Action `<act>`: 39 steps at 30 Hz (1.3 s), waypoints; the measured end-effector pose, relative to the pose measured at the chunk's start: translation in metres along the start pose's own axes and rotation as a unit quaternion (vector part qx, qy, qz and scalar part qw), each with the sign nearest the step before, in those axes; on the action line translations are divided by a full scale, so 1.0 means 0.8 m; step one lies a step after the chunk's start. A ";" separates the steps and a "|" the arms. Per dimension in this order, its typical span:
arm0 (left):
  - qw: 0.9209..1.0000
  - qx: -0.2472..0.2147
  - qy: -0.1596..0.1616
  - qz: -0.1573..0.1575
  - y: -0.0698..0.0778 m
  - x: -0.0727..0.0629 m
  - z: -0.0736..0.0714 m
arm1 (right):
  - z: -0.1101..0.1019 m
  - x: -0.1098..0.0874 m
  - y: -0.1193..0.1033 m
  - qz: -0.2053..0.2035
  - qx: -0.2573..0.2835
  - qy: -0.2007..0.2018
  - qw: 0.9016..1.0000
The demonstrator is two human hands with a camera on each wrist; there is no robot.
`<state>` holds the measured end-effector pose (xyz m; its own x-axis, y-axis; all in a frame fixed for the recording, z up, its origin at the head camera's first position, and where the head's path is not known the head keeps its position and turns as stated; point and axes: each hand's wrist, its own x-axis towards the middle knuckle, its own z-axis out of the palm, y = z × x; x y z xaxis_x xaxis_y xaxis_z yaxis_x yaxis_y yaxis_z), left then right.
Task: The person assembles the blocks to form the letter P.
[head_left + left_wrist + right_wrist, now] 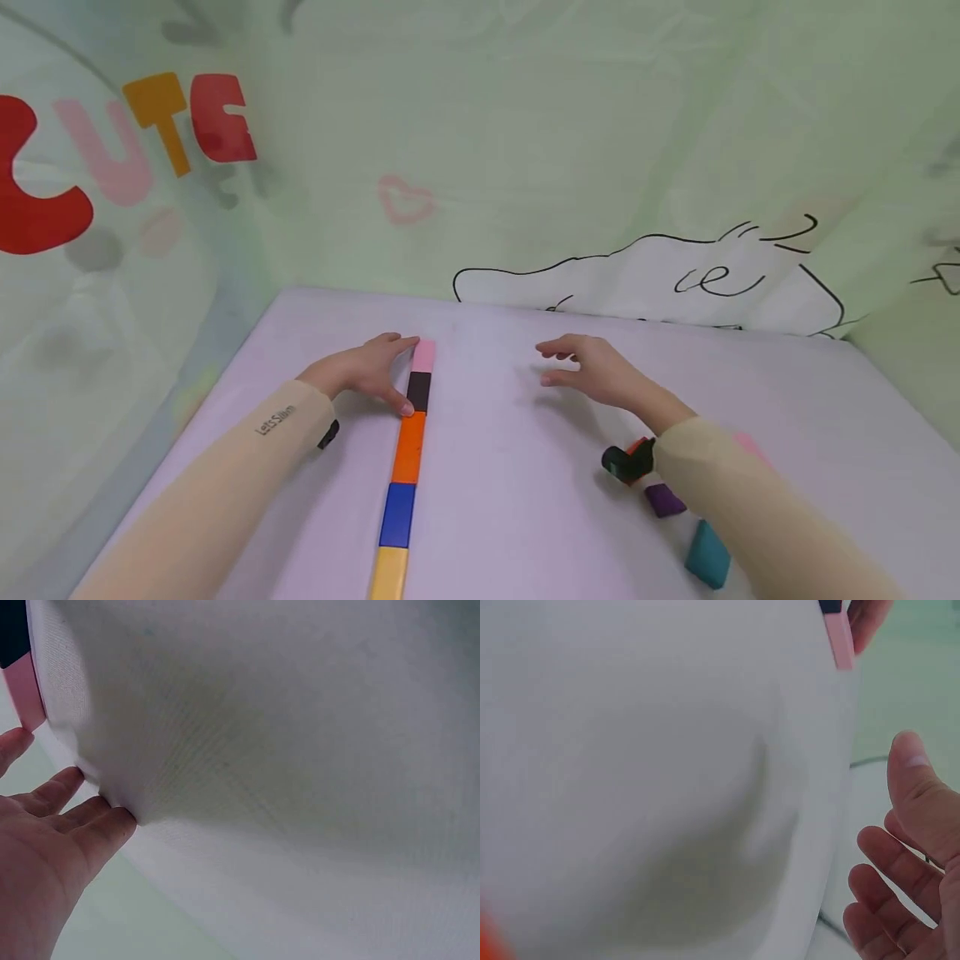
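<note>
Head view: a pink block [423, 356] caps the far end of a straight row on the table [487, 500], above a black block [419, 392], orange block [408, 447], blue block [397, 515] and yellow block [388, 575]. The left hand [363, 368], spread and unclenched, touches the row's far end. The right hand [596, 372] hovers apart, fingers relaxed, empty, beyond a purple block [665, 500].

The table [487, 467] and backdrop [525, 150] are viewed from above, forward and down, by the head camera. From the wrists, the table is seen closer, beside the left hand [367, 367] or right hand [600, 371]; the pink block [423, 356] is shared by all three views
</note>
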<state>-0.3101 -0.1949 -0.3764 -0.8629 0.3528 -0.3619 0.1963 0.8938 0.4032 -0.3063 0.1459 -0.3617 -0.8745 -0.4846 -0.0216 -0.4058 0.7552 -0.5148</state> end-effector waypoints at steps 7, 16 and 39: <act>1.000 0.003 -0.004 0.002 0.002 -0.003 -0.001 | -0.025 -0.083 0.047 0.053 -0.022 0.005 0.998; 1.000 -0.001 -0.004 0.005 -0.004 -0.003 0.000 | -0.030 -0.149 0.085 0.077 -0.030 -0.029 0.996; 1.000 -0.007 -0.006 0.008 -0.001 -0.004 -0.001 | -0.019 -0.139 0.081 0.056 -0.038 -0.023 0.997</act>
<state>-0.3080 -0.1965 -0.3749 -0.8538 0.3706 -0.3656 0.2038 0.8842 0.4202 -0.2393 0.2552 -0.3797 -0.9029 -0.4139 -0.1159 -0.3267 0.8361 -0.4407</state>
